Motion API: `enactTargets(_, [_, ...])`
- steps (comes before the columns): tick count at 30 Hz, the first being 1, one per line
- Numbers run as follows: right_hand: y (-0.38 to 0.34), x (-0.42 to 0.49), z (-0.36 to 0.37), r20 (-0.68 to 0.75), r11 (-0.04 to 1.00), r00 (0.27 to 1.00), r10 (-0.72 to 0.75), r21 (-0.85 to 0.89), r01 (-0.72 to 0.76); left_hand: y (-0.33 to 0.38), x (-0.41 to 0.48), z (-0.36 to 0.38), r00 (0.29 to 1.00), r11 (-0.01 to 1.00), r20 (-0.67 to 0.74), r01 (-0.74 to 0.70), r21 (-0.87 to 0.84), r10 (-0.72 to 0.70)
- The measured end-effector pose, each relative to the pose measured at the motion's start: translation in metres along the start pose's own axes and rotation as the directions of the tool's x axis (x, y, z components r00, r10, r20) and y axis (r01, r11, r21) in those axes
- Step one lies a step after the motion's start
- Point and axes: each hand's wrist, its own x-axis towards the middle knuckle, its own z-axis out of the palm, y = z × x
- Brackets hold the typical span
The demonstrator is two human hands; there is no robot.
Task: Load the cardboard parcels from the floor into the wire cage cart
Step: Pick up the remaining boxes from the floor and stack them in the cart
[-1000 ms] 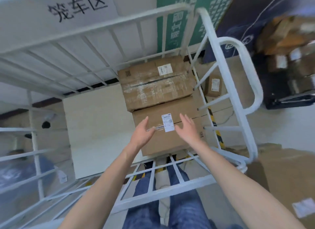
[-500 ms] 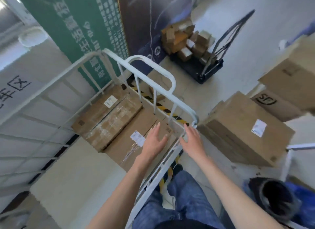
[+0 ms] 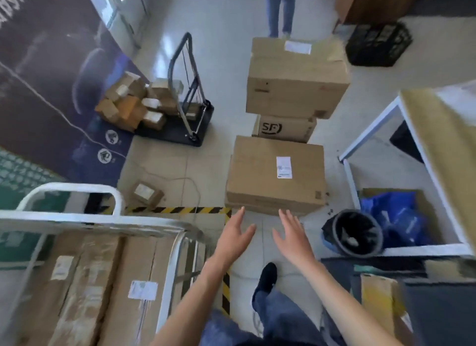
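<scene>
Already long brown parcels (image 3: 128, 281) are lying in the white wire cart (image 3: 85, 223); left hand (image 3: 233, 236) and right hand (image 3: 293, 238), fingers spread and empty, are hovering near the large labelled cardboard box (image 3: 257, 181) on the floor (image 3: 224, 62).

The cart (image 3: 164, 227) runs off the left and bottom edges, so the loaded boxes (image 3: 134, 273) show only in part, with their stickers smeared. The label (image 3: 284, 167) on the near box (image 3: 257, 181) is too small to read. The SF box (image 3: 284, 128) is mostly hidden — the top box (image 3: 296, 85) sits on it and the near box stands in front. A bystander (image 3: 280, 8) is cut off above the legs.
</scene>
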Motion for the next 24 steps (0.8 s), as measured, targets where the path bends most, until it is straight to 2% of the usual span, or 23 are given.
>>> enactTargets(3, [0.034,0.016,-0.027,-0.029,0.994,0.995,0.095,0.055,-0.093,0.024,0.029,0.025,0.996,0.999,0.083,0.013,0.03,-0.016])
enactTargets(10, [0.047,0.081,-0.058,-0.021,0.976,0.987,0.159,0.156,-0.154,0.041,0.108,0.026,0.995,0.997,0.104,-0.012,0.077,0.004])
enactTargets(14, [0.045,0.135,-0.062,0.019,0.965,0.983,0.184,0.187,-0.185,0.031,0.18,0.018,0.993,0.996,0.084,0.077,0.038,-0.08])
enactTargets(20, [0.073,0.227,-0.053,0.079,0.935,0.955,0.286,0.194,-0.297,0.001,0.3,0.026,0.954,0.967,0.161,0.251,0.038,-0.254])
enactTargets(24, [0.105,0.284,-0.046,0.111,0.906,0.923,0.369,0.18,-0.383,-0.027,0.365,0.034,0.932,0.94,0.12,0.341,0.018,-0.341])
